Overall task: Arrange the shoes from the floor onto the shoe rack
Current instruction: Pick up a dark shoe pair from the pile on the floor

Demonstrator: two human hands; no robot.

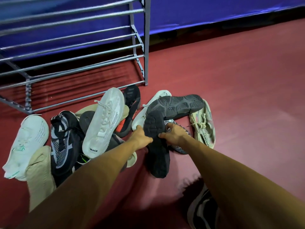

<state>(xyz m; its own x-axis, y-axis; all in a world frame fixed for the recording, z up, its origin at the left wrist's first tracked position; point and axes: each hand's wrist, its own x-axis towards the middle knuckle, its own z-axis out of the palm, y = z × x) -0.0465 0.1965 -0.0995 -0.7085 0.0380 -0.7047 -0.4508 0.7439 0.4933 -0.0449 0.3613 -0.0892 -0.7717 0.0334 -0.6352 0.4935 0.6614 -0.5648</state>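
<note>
In the head view, a black shoe [158, 156] is held sole-up at its middle. The left hand [140, 138] is curled round one edge and the right hand [175, 134] round the other. It is among the pile on the floor [231, 80], in front of the shoe rack [146, 47]. Its toe is overlapped by a grey-soled shoe [176, 106], which could be dragged or tipped by a hasty lift. A dark knit upper and a lumpy black tread are seen.

Shoe rack [146, 47] partly beyond frame.
</note>
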